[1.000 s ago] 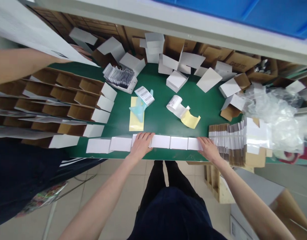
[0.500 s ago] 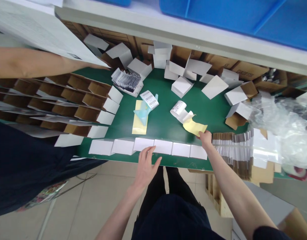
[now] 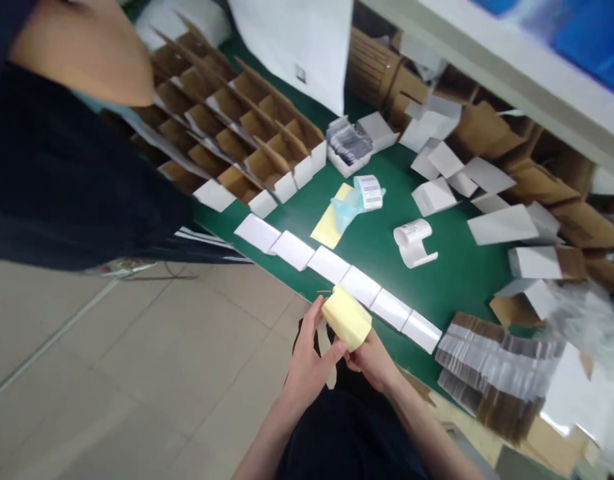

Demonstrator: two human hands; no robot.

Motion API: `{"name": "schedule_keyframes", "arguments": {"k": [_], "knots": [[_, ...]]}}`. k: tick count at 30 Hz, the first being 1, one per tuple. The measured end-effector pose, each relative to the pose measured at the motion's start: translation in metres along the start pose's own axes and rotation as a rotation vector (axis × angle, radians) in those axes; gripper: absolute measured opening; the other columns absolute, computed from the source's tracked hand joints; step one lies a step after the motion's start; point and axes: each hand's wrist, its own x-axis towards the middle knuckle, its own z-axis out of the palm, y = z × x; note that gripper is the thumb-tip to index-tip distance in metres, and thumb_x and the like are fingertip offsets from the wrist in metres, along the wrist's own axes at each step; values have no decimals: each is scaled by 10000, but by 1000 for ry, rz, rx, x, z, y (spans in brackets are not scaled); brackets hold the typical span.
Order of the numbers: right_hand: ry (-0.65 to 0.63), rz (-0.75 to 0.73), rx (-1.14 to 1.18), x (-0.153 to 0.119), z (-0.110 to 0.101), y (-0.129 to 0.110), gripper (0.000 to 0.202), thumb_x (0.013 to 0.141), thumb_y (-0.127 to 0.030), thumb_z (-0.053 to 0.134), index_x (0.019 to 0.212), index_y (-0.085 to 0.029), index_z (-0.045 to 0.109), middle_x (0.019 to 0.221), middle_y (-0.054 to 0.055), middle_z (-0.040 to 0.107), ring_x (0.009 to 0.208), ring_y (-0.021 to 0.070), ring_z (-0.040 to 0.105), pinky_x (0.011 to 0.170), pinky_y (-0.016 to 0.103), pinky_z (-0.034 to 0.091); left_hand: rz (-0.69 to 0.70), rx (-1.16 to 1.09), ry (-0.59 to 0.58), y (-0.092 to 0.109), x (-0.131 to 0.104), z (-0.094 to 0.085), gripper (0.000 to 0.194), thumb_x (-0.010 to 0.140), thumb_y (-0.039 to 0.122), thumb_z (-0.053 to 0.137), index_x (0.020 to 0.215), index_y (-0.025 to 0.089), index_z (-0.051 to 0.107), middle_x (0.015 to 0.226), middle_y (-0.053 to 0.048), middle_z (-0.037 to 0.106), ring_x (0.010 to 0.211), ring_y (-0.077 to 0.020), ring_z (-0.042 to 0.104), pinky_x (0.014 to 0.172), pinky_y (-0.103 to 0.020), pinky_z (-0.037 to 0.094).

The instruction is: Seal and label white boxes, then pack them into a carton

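Observation:
My left hand and my right hand are together just off the table's front edge, with a curved strip of yellow paper between them. The left fingers and thumb hold its left side. My right hand grips it from below, its fingers partly hidden behind the paper. Just beyond, several flat white boxes lie in a row along the edge. Farther in are a curled roll of white labels and another yellow sheet, with pale blue film and a printed label strip on it.
A divided carton of brown compartments fills the left, beside a co-worker's arm. A small box of packed sachets stands behind. Open white boxes line the back. Bundled flat cartons lie at right, under a shelf.
The yellow strip has come away from beside the label roll and is now in both hands at the table edge. My left hand has left the white boxes. The view has turned.

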Motion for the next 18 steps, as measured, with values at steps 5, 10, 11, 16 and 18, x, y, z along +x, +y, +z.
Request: {"name": "schedule_keyframes", "arguments": {"k": [5,10,11,16,18], "knots": [[-99,-147,-431,7,26,26,211,757,-187,693,941,-254,770,913,48,753,937,285,677,851,410,553,-127,-352,298,-46,-65,-63,412,906,373,709,1285,244,611,1389,-102,628,1349,-282,565,1135,-412,454],[-145,-215,-671,2,60,61,291,763,-154,675,1014,-250,787,1144,83,764,1145,368,659,1038,503,480,-130,-392,364,-100,-125,-117,394,882,375,738,1241,244,642,1052,-68,687,1151,-252,649,1047,-391,499],[-158,-215,-689,2,70,74,298,764,-169,693,1036,-250,784,1159,84,763,1141,365,664,1030,498,492,-132,-376,376,-115,-133,-124,382,881,390,737,1222,239,657,1024,-65,685,1110,-245,660,1028,-383,507],[-205,-93,-658,14,116,172,380,755,-382,818,1105,-246,764,1085,82,787,1095,334,696,945,462,573,-207,-360,496,-218,-164,-154,261,889,449,711,972,201,695,958,-42,665,944,-182,657,897,-298,530],[-212,32,-603,27,127,217,438,824,-542,748,1139,-237,752,1048,86,794,1113,322,697,966,462,562,-249,-379,540,-268,-178,-166,256,901,447,696,931,194,668,916,-21,639,869,-151,637,820,-258,524]]}}
